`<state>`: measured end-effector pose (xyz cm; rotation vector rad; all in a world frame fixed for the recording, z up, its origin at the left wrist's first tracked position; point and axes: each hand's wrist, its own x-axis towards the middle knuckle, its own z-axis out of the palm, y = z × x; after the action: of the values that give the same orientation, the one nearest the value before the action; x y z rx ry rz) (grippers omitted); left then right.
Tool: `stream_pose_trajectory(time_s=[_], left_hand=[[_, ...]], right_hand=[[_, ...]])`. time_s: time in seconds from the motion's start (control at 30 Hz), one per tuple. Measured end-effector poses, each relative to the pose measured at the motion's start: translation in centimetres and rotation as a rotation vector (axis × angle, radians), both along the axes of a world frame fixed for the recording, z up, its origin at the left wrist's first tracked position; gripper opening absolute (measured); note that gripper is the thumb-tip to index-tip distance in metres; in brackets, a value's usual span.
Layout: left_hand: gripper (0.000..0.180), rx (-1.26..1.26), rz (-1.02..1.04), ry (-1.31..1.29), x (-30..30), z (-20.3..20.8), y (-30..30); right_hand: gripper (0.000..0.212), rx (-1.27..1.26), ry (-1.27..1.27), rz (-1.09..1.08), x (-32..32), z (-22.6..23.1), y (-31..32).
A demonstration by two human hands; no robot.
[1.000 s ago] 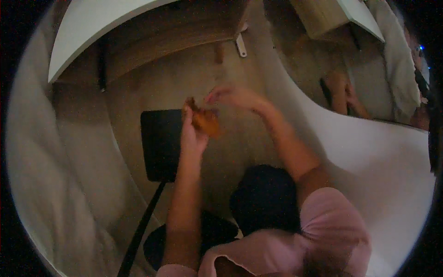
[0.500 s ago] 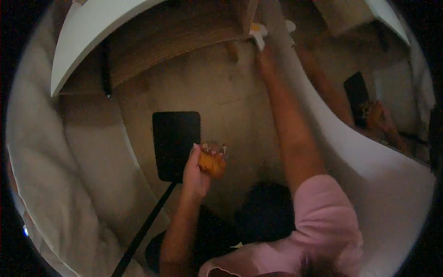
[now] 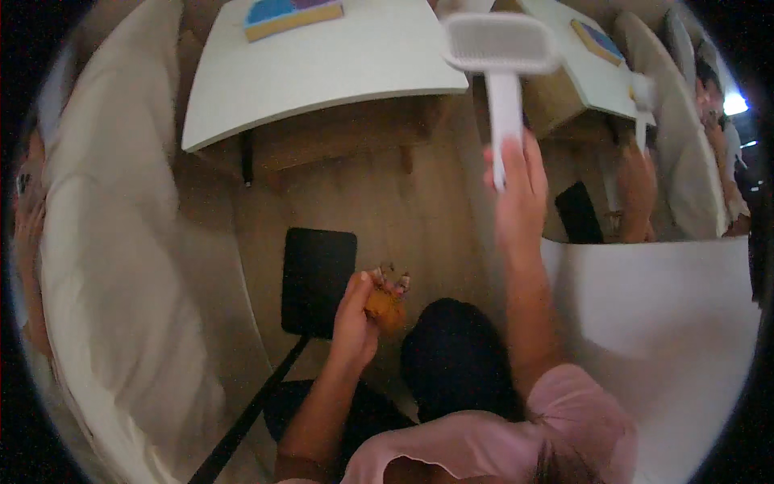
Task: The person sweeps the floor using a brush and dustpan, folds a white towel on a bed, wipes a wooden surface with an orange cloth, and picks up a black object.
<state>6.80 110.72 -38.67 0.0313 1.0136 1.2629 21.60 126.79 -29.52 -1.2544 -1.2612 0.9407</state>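
My right hand point(image 3: 522, 194) is raised at the right of centre, its fingers closed round the handle of a white slicker brush point(image 3: 505, 105). The brush stands upright with its wide rectangular bristle face towards me, slightly blurred. Lower down, my left hand point(image 3: 355, 327) is closed on an orange-brown thing point(image 3: 385, 310) with pale, pointed bits at its top. Its exact kind is too dim and smeared to make out. The two hands are well apart.
Ahead stands a white table point(image 3: 322, 85) bearing a box with a blue and purple top point(image 3: 294, 16). A mirror point(image 3: 601, 153) at the right reflects the brush and table. Near my left hand is a black rectangular plate point(image 3: 318, 278) on a pole. Pale draped fabric point(image 3: 121, 226) lines the left.
My right hand has come up and back from low beside the table, bringing the white brush into full view. The left hand keeps hold of the orange-brown thing. The view has tilted up.
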Motion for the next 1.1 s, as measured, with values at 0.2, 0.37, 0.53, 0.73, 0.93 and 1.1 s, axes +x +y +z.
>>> stream_pose_trajectory(time_s=[0.2, 0.37, 0.53, 0.73, 0.93, 1.1], left_hand=[[0.028, 0.057, -0.006, -0.132, -1.1, -1.4, 0.2], [0.027, 0.049, 0.059, -0.214, -2.5, -2.0, -0.2], [0.023, 0.093, 0.062, -0.216, -2.8, -1.2, 0.6], [0.026, -0.022, 0.026, 0.055, -3.8, -1.7, 0.5], [0.029, -0.030, -0.101, 0.452, -4.8, -4.9, 2.1], [0.031, -0.142, -0.398, 0.598, -4.3, -9.7, 0.3]], right_hand=[[0.047, 0.103, -0.183, 0.023, -5.7, -2.2, 13.7], [0.059, 0.076, -0.531, -0.052, -8.1, -4.1, 19.3], [0.061, 0.006, -0.575, -0.062, -8.6, -2.1, 20.1], [0.056, 0.047, -0.276, 0.104, -4.3, -3.4, 4.9], [0.053, -0.470, -0.541, 0.502, 5.9, -12.6, -4.8], [0.052, -0.592, -0.707, 0.539, 9.5, -26.5, -4.1]])
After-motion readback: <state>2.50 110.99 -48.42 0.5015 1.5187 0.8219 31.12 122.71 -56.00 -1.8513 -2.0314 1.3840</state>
